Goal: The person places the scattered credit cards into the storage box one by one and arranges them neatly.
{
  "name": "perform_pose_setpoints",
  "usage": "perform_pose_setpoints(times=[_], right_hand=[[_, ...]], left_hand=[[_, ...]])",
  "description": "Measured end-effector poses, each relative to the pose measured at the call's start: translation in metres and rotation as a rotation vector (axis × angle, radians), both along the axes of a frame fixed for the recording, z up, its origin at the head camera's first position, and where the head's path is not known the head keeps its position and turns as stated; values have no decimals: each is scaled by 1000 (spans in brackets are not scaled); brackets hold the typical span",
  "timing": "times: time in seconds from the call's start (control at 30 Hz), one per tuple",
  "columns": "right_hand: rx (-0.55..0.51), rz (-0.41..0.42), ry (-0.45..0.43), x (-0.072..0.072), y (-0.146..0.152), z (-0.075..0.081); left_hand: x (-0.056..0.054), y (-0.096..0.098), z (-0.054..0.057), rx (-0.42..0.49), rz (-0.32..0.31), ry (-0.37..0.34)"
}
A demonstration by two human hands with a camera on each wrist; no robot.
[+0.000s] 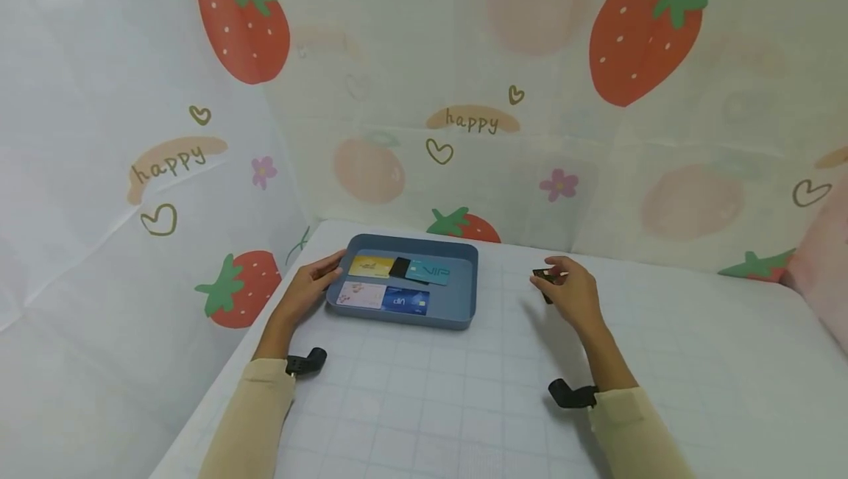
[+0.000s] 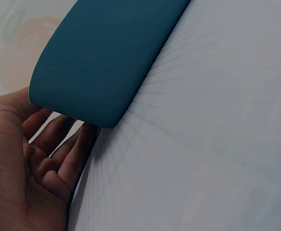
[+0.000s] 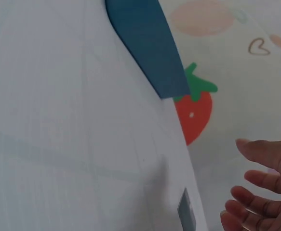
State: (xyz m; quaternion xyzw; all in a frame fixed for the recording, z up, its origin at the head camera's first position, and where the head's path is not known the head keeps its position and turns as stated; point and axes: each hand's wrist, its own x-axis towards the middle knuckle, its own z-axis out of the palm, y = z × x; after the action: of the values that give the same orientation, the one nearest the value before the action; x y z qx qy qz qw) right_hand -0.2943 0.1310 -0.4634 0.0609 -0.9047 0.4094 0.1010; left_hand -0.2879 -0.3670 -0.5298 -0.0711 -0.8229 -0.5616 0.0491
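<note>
A blue-grey tray (image 1: 457,310) stands on the table with several cards in it: a yellow card (image 1: 371,266), a teal VIP card (image 1: 430,271) overlapping a black card (image 1: 400,267), a pale floral card (image 1: 361,295) and a dark blue card (image 1: 405,301). My left hand (image 1: 310,288) holds the tray's left wall, thumb at the rim and fingers along the outside. To the right of the tray, my right hand (image 1: 575,293) hovers at a small dark card (image 1: 545,285). In the right wrist view its fingers (image 3: 263,204) are spread, apart from the card's visible sliver (image 3: 186,211).
A white grid-patterned cloth (image 1: 411,405) covers the table. Behind it and to the left hangs a strawberry-print curtain (image 1: 397,82). Pink fabric (image 1: 824,265) shows at the far right. A black wrist camera (image 1: 573,394) sits on the right wrist, another (image 1: 307,361) on the left.
</note>
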Motion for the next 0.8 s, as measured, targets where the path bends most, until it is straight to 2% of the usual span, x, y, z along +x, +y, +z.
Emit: perform_pose_setpoints(times=[0.23,0.47,0.8], right_hand=[[112,-51,-27,-4,12,-8],[169,-70,-89,-7,20,-15],[185,-111,-159,-6,21,-21]], left_hand=[[0,1,0,-13,-4,8],[21,15,35,-29,-26,-6],[20,15,33,-21,-20,-11]])
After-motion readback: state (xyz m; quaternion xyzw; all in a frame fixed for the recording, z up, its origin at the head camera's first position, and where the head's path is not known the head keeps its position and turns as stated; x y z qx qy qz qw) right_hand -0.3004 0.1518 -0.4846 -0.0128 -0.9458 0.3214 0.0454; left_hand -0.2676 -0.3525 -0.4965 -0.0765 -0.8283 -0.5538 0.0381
